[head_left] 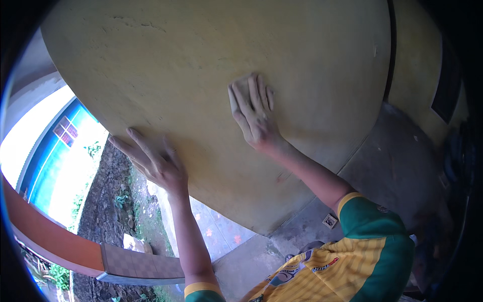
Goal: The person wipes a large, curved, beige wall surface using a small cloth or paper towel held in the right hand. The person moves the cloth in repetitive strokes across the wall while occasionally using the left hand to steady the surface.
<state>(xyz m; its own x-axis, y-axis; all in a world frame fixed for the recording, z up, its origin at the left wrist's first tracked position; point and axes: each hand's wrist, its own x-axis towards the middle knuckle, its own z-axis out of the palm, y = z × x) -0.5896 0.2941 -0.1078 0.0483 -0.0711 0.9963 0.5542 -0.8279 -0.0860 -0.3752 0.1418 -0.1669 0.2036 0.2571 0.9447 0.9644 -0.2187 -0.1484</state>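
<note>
A broad tan wall (166,75) fills the view before me, with shallow cracks and scuffs on its upper left. My left hand (163,168) lies against its left edge, fingers spread, holding nothing. Higher and further right, my right hand (259,121) presses a flat pale-grey piece (243,86) against the wall. It resembles sandpaper, but the fingers cover most of it. Dust whitens the fingers of the right hand.
Grey floor (307,226) runs along the wall's foot, with a small square card (329,221) on it. On the left, a low tiled ledge (141,267) curves past soil and plants. A white bag (137,244) lies beyond it, and a blue building (55,151) stands outside.
</note>
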